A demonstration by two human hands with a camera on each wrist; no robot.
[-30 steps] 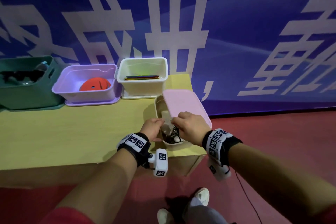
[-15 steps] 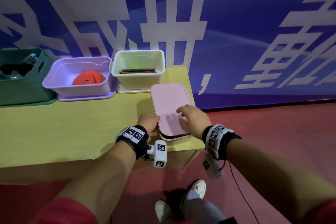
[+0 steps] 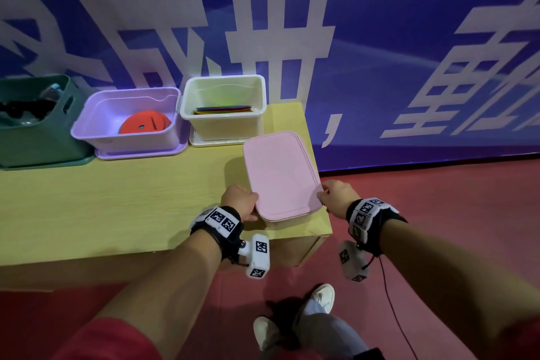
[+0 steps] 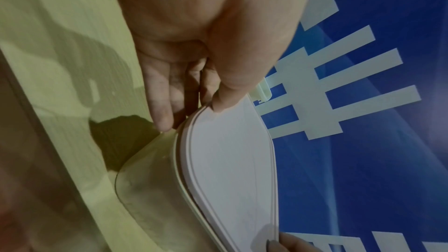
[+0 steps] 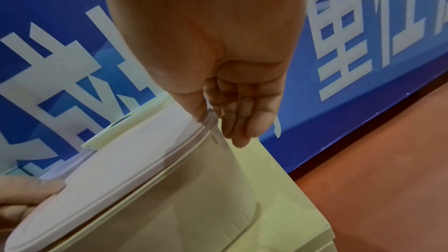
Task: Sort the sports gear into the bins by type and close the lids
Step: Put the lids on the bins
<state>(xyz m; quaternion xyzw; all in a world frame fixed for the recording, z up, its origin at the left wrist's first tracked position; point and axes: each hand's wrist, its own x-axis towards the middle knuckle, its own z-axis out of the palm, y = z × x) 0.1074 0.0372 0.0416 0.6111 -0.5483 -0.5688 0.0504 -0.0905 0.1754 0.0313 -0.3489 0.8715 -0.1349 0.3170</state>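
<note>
A pink lid [image 3: 280, 172] lies flat on the cream bin [image 3: 287, 221] at the table's near right corner, hiding what is inside. My left hand [image 3: 241, 202] holds the lid's near left edge. In the left wrist view its thumb [image 4: 225, 95] lies on the pink lid [image 4: 230, 170] and its fingers [image 4: 160, 106] reach down beside the bin wall [image 4: 150, 179]. My right hand [image 3: 333, 196] pinches the lid's near right edge. Seen from the right wrist, that thumb sits on the rim of the pink lid [image 5: 116, 170] with the fingers [image 5: 237, 127] below it.
At the back of the yellow table [image 3: 117, 199] stand a green bin [image 3: 38, 143], an open purple bin [image 3: 96, 128] holding a red disc [image 3: 143, 126], and an open white bin [image 3: 222, 123] with flat coloured pieces [image 3: 223, 109]. Red floor lies to the right.
One second ago the lid sat askew over the open bin. It then dropped flat under my right palm, and both hands have since slid out to its side edges.
</note>
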